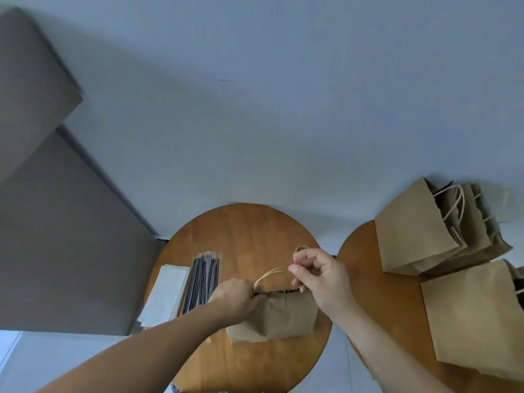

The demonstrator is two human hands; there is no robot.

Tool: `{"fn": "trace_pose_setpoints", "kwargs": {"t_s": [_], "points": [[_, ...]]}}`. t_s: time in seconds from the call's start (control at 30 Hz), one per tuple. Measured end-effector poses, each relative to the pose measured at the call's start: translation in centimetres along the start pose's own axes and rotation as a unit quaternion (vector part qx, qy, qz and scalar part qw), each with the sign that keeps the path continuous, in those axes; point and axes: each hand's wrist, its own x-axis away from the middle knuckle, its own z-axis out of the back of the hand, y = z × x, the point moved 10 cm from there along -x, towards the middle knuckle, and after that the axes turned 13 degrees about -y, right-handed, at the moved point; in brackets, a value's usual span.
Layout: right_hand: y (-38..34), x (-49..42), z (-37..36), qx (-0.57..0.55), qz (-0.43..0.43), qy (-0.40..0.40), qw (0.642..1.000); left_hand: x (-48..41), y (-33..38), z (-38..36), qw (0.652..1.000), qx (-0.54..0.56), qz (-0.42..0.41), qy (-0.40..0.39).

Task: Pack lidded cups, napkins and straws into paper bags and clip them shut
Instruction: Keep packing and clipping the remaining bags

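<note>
- An indoor corner set up for packing takeaway drinks; whether it is a café or a home cannot be told.
- Two small benches stand side by side: a round wooden bench (243, 231) and a second round wooden bench (360, 273), both against a bare pale wall (283, 109) with flat grey panels (56, 222) at the left.
- Supplies lie in bulk: stacked brown paper bags with twine handles (414, 222), black straws in clear wrappers (202, 279), and a pile of white paper napkins (167, 293).

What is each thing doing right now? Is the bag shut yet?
Brown paper bag on the middle table: upright, top pinched narrow, unclipped.
Left hand: grips the bag's top edge.
Right hand: pinches a small reddish clip above the bag.
Black wrapped straws: lying flat, bundled.
White napkins: stacked flat.
Brown paper bags on right table: lying on sides.
</note>
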Motion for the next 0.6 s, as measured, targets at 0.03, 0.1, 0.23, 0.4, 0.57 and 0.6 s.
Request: {"fn": "trace_pose_setpoints", "kwargs": {"t_s": [0.03,0.1,0.23,0.4,0.57,0.6], "points": [[-0.1,0.4,-0.3,0.009,0.001,-0.004,1.000,0.1,0.1,0.0,1.000,-0.001,-0.002,0.003],[-0.1,1.1,-0.8,0.030,-0.002,-0.020,0.999,0.3,0.3,0.1,1.000,0.000,-0.010,0.007],[1.0,1.9,-1.7,0.103,-0.028,-0.039,0.994,0.5,0.3,0.1,1.000,0.008,-0.002,0.005],[2.4,2.4,-3.0,0.159,-0.051,-0.072,0.983,0.8,0.2,-0.3,1.000,0.017,0.019,0.007],[0.9,2.7,-4.0,0.289,0.048,-0.084,0.952,1.1,0.6,-1.2,0.999,0.002,0.019,0.029],[0.8,2.8,-4.3,0.294,0.066,-0.090,0.949,1.2,0.6,-1.3,0.999,0.001,0.015,0.035]]}}
